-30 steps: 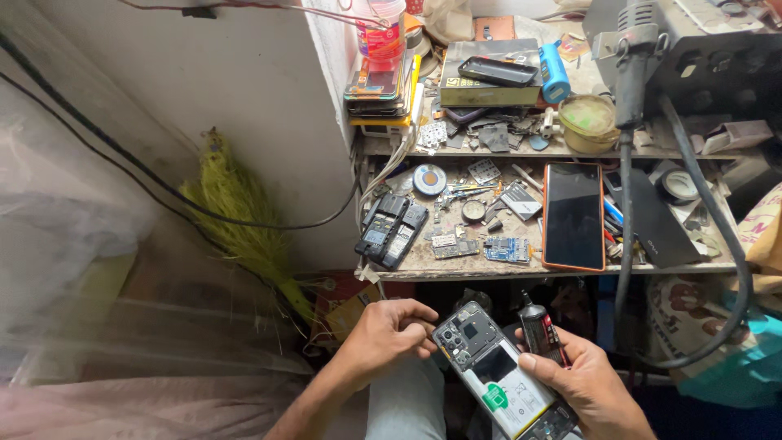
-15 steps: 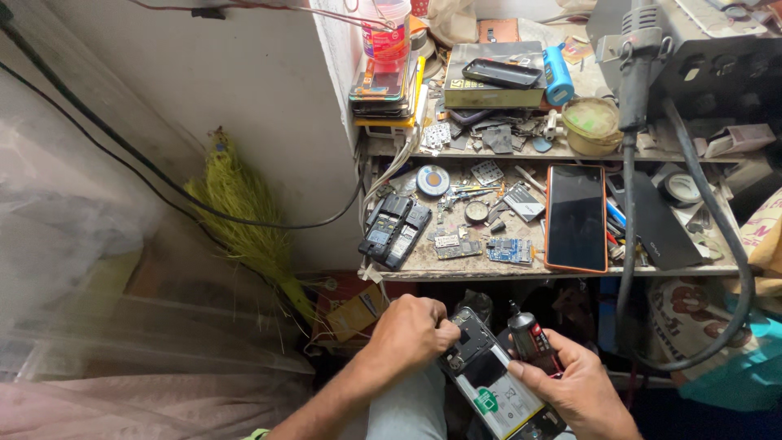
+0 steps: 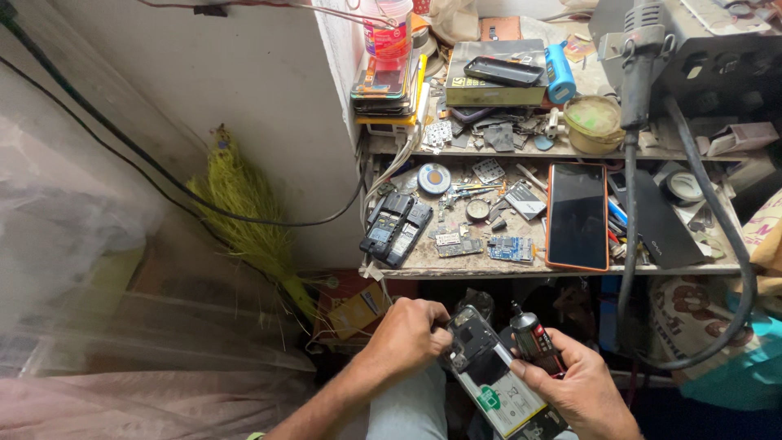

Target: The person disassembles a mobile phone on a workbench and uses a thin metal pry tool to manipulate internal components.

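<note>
An opened phone (image 3: 487, 371) with its back cover off lies tilted over my lap, showing a circuit board at the top and a white battery with a green sticker. My left hand (image 3: 407, 334) is closed on the phone's upper left edge, fingertips at the board. My right hand (image 3: 580, 389) supports the phone's right side and grips a small black and red tool (image 3: 533, 342) that points up and left. What the left fingertips pinch is hidden.
A cluttered two-level workbench (image 3: 570, 269) stands just ahead, with an orange-cased phone (image 3: 577, 215), dark handsets (image 3: 396, 226), loose circuit boards and a stack of phones. A thick black hose (image 3: 717, 236) loops down at right. A yellow-green broom (image 3: 244, 220) leans by the white wall at left.
My left hand has moved in from the left and closed on the top of the phone. The phone and tool have shifted slightly right and up.
</note>
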